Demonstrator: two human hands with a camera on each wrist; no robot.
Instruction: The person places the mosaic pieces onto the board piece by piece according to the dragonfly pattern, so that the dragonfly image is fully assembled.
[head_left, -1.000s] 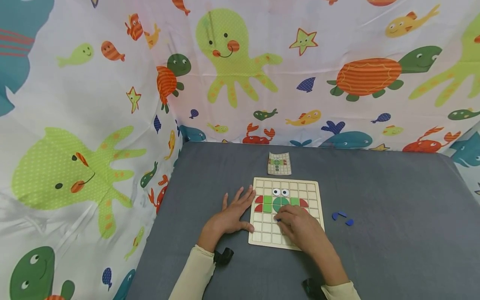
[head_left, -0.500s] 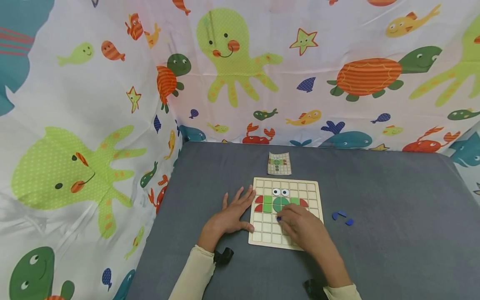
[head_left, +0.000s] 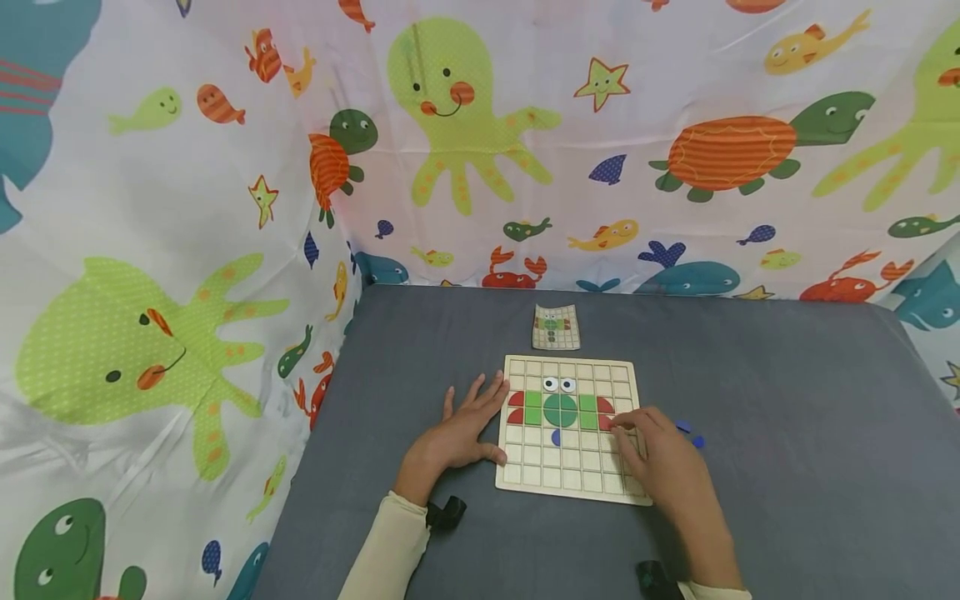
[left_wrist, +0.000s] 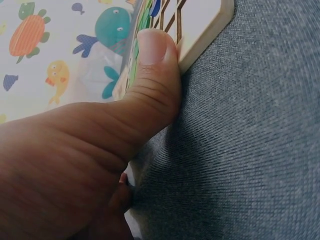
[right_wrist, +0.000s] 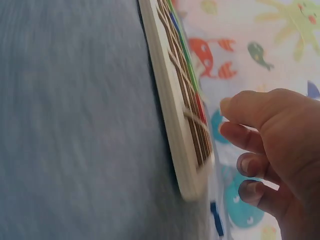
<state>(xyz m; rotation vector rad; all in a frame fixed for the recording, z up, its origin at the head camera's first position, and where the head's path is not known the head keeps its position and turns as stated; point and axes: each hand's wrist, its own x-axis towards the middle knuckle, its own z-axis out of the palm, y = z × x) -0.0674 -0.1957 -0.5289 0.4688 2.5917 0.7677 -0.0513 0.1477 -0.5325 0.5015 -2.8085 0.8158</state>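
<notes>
A wooden grid board [head_left: 562, 482] lies on the grey cloth, filled partly with red, green and teal pieces and two eye tiles [head_left: 559, 385]. One blue quarter-round piece [head_left: 556, 437] sits in a cell just below the teal circle [head_left: 560, 410]. My left hand [head_left: 461, 429] rests at the board's left edge, fingers spread; in the left wrist view its thumb [left_wrist: 152, 65] touches the rim. Over the right edge hovers my right hand [head_left: 667, 454], fingers loosely bent. Nothing shows between its thumb and fingers in the right wrist view [right_wrist: 270, 135].
Right of the board lie loose blue pieces [head_left: 699, 442], partly hidden by my right hand. Behind the board is a small pattern card [head_left: 556, 327] with a matching picture. A curtain [head_left: 480, 242] printed with sea animals closes off the back and left.
My right hand has let go of the blue piece, which now lies in the board, and has moved right to the board's edge. The left hand stays in place.
</notes>
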